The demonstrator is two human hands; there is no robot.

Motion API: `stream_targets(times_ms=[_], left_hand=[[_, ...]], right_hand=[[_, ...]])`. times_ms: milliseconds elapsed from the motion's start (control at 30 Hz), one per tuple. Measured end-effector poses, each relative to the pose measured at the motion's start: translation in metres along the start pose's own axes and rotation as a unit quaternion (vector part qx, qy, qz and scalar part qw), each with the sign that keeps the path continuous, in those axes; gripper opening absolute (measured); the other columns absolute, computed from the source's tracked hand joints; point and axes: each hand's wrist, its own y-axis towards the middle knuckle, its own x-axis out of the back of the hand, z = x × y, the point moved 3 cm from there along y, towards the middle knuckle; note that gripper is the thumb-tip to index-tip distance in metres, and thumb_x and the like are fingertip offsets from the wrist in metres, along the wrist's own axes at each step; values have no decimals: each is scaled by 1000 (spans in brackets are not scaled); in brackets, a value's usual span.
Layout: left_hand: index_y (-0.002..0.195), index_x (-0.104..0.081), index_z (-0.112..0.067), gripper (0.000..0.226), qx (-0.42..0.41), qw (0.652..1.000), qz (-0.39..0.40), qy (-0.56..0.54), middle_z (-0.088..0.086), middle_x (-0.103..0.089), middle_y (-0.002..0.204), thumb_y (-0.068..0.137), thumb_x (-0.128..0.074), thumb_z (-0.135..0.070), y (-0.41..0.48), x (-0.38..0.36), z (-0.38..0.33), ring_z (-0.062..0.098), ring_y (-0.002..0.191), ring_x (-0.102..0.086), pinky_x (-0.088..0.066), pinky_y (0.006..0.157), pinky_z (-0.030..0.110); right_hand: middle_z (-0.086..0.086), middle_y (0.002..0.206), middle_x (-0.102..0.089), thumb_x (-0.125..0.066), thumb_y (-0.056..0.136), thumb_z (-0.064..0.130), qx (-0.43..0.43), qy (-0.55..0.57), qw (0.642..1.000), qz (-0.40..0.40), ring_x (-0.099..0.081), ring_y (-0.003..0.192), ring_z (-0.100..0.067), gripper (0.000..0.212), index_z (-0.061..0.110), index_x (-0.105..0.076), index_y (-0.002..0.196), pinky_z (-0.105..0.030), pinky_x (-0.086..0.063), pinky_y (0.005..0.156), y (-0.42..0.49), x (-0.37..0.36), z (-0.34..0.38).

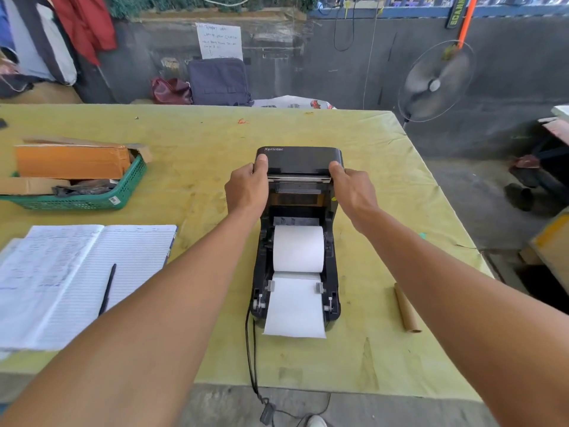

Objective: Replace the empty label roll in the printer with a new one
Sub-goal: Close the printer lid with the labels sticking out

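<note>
Left hand [246, 188] and right hand [352, 189] grip the raised lid [300, 161] by its sides over the new label roll [298, 248] seated in the printer [261, 272] mid-table, best lowered evenly, keeping the paper's tail straight out front, empty core [406, 308] lying alongside.

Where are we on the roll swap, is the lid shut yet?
Not yet. Done: the new roll sits in the printer, paper fed out the front, and the empty core lies on the table. In hand: left hand and right hand hold the raised lid. Left: closing it.
</note>
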Motion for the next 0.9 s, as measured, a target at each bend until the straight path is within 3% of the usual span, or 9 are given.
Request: stream_targets(times_ms=[67,133,200,267,333,500,667,767,900], left_hand=[[63,-57,-11,50,-15,1000,-7,-15,7,-61,64,95,-41,-45,-11,5,7,26,60,-52,-36,55,41],[101,-66,-1,47,-22,999,-20,-26,19,-68,105,94,-42,-41,-20,11,17,38,95,-60,-48,77,49],[89,-68,-5,43,-37,999,-18,-35,19,-69,87,93,-43,-40,-29,17,28,43,86,-56,-48,70,46],[54,-49,-14,45,-42,998,-14,-32,5,-47,50,91,-45,-39,-39,24,36,32,58,-43,-35,55,38],[51,-35,-12,48,-40,999,-16,-15,-1,-35,43,91,-47,-36,-51,31,45,20,48,-33,-26,48,36],[47,-37,-19,45,-34,999,-1,4,-7,-37,41,88,-52,-31,-88,44,65,10,43,-34,-25,45,31],[52,-45,-17,48,44,997,60,19,-4,-50,52,86,-54,-49,-117,49,88,11,46,-44,-24,43,26],[55,-46,-16,52,55,995,85,14,-1,-54,59,87,-50,-56,-128,48,104,15,51,-48,-26,47,27],[58,-44,-14,50,77,991,97,42,1,-51,62,91,-45,-51,-133,46,117,19,54,-45,-26,49,30]], right_hand=[[0,63,-42,-42,98,44,0,18,1000,-10,-39,60,-20,43,11,-48,71,-35,-34,58,-13,1,-3],[0,63,-42,-45,97,41,5,30,999,-28,-38,59,-19,40,11,-51,71,-34,-33,58,-29,2,-7],[-2,62,-37,-47,96,38,10,36,998,-49,-33,57,-17,39,9,-44,68,-34,-29,55,-48,2,-12],[-15,67,-46,-47,95,36,10,33,998,-59,-39,63,-19,42,-4,-57,84,-37,-38,58,-66,0,-19],[-15,74,-57,-47,94,34,10,28,997,-69,-46,68,-20,42,-4,-63,102,-36,-43,62,-84,-1,-28],[10,49,-50,-51,87,24,-28,-10,997,-65,-42,41,-6,18,14,-65,81,-26,-32,47,-122,0,-50],[-4,97,-73,-63,85,27,-67,23,997,-7,-66,86,-18,23,16,-69,105,-33,-50,73,-151,-4,-73],[1,104,-70,-60,88,43,-75,53,996,5,-61,87,-8,38,17,-66,116,-27,-44,68,-163,-12,-84],[-2,96,-68,-48,92,57,-110,34,993,9,-59,77,-10,48,13,-65,102,-29,-41,62,-168,-12,-97]])
